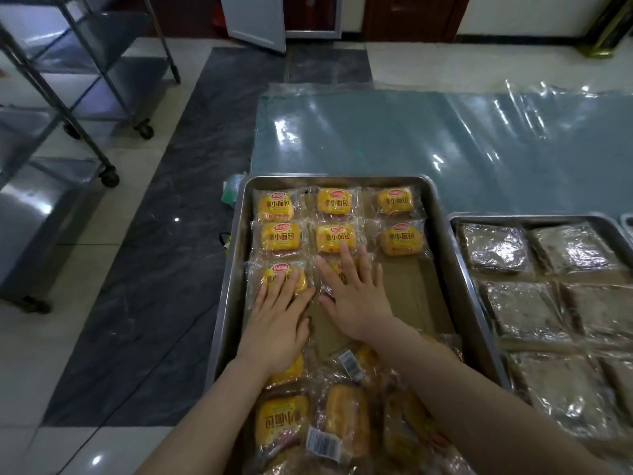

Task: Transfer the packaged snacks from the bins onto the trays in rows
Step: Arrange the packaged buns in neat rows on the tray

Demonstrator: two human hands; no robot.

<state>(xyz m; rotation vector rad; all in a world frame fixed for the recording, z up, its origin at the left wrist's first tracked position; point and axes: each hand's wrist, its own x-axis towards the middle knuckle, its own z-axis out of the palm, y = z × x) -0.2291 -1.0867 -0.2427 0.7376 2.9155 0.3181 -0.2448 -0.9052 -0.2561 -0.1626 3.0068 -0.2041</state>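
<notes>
A steel tray (442, 241) lined with brown cardboard holds yellow packaged small breads in rows: three across the far row (335, 201), three in the second row (401, 238). In the third row, my left hand (281, 313) lies flat with straight fingers on the left bread pack (278, 271). My right hand (356, 296) lies flat, fingers spread, on the middle pack (337, 269), which is mostly hidden under it. The right slot of that row shows bare cardboard (411, 289). A loose heap of the same bread packs (342, 419) fills the tray's near end.
A second steel tray (459, 219) to the right holds flat, shiny wrapped dark packs (524, 310) in rows. Both trays stand on a plastic-covered table (411, 138). Wheeled steel racks (85, 97) stand on the tiled floor at left.
</notes>
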